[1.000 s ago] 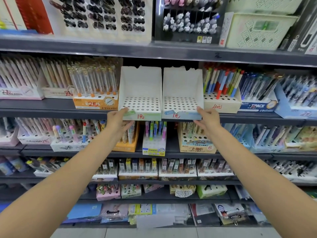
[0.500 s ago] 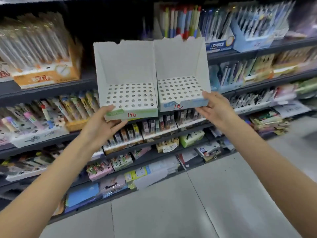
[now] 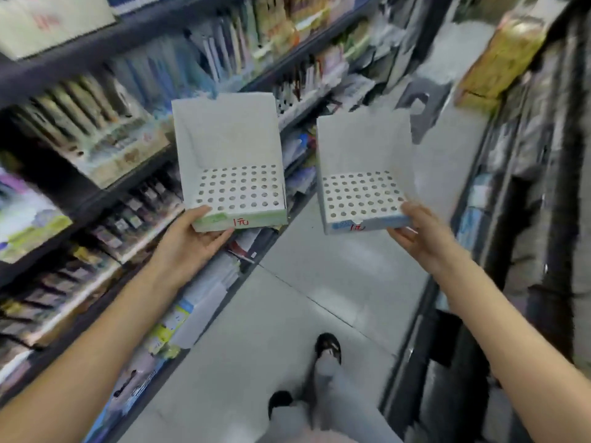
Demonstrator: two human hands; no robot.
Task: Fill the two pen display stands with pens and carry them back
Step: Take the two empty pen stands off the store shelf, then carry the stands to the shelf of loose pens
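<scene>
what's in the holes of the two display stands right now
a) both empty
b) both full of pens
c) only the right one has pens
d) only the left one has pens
a: the green-edged stand gripped by the left hand and the blue-edged stand gripped by the right hand both show bare rows of open holes, with no pens in either.

Both pen display stands are white card, each floor a grid of round holes. The left stand (image 3: 228, 167) has a pale green front strip with red handwritten marks; the right stand (image 3: 363, 174) has a light blue strip, also marked in red. The floor (image 3: 335, 282) is pale grey tile with dark joints. The shelves (image 3: 80, 199) are dark grey. The sandals (image 3: 327, 346) are black, the trousers (image 3: 326, 407) light grey.
</scene>
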